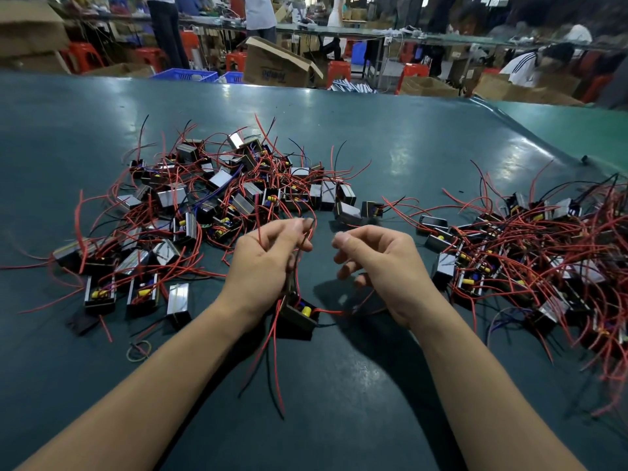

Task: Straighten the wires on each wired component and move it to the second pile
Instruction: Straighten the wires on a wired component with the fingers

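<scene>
A small black wired component point(296, 317) with a yellow part hangs just above the dark green table point(373, 385), below my hands. My left hand point(265, 260) pinches its red and black wires near their upper ends. My right hand point(377, 263) hovers beside it with fingers loosely curled, and a red wire from the component runs under it; I cannot tell whether it touches that wire. A large tangled pile of components point(217, 205) lies at the left and centre. A second pile point(530, 260) lies at the right.
A rubber band point(138, 350) and a flat black piece point(82, 323) lie near the left pile. Cardboard boxes point(275, 62), blue crates, red stools and standing people fill the background beyond the table's far edge.
</scene>
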